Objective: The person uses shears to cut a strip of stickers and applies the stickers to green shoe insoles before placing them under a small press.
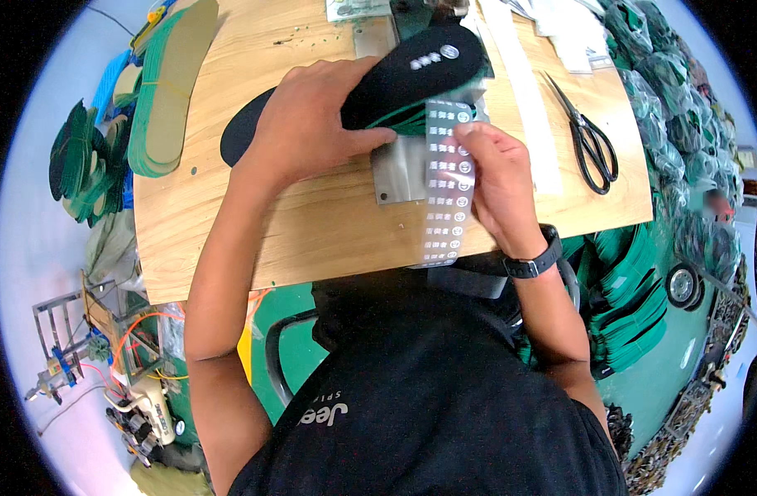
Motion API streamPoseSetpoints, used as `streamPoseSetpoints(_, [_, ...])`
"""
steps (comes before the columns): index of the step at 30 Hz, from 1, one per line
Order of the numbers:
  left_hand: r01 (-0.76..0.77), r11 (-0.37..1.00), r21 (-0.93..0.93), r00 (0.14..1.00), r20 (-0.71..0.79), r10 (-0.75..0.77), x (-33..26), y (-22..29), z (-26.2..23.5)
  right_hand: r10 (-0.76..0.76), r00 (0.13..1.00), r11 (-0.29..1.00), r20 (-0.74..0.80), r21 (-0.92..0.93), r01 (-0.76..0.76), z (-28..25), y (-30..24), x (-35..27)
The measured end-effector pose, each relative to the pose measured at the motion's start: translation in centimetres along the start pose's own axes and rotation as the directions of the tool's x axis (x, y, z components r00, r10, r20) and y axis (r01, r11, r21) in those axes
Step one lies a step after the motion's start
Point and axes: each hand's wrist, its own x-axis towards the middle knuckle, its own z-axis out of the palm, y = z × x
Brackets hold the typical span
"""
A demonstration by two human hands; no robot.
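Observation:
My left hand [308, 120] is closed over a black insole [395, 87], its thumb along the near edge. White print shows on the insole's raised far right end. Green edges of further insoles [411, 120] show beneath, and a dark rounded end sticks out left of my hand; whether it belongs to the same insole I cannot tell. Between thumb and fingers, my right hand [501, 178] pinches a clear strip [444, 202] with a column of white printed marks. The strip hangs toward the table's near edge, over a metal plate [401, 178].
Black-handled scissors [592, 145] lie at the table's right. A banded stack of tan and green insoles [167, 91] sits at the left edge. Dark machine parts [428, 15] stand at the back. Bagged green goods [643, 99] and piled green pieces [618, 289] are on the right.

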Motion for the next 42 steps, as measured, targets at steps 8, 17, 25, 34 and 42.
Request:
streamPoseSetpoints(8, [0.170, 0.903, -0.394, 0.978, -0.046, -0.204, -0.2, 0.3, -0.8, -0.165, 0.944, 0.975, -0.285, 0.094, 0.199, -1.0, -2.8, -2.3])
streamPoseSetpoints(17, [0.208, 0.766, -0.608, 0.943, -0.084, -0.322, -0.4, -3.0, -0.1, 0.140, 0.990, 0.988, -0.018, 0.062, -0.138, -0.5, -1.0, 0.0])
streamPoseSetpoints(25, [0.148, 0.870, -0.470, 0.945, -0.191, -0.264, 0.1, -1.2, -0.4, 0.162, 0.987, 0.987, 0.019, -0.022, -0.162, -0.6, -1.0, 0.2])
streamPoseSetpoints(34, [0.099, 0.904, -0.415, 0.968, -0.171, -0.184, -0.2, -0.7, -0.2, 0.192, 0.980, 0.977, -0.053, -0.080, -0.196, -0.6, -0.8, 0.0])
streamPoseSetpoints(42, [0.191, 0.939, -0.285, 0.981, 0.035, -0.189, -0.3, -0.3, 0.0, 0.170, 0.982, 0.974, -0.082, -0.139, -0.180, -0.7, -1.2, 0.1])
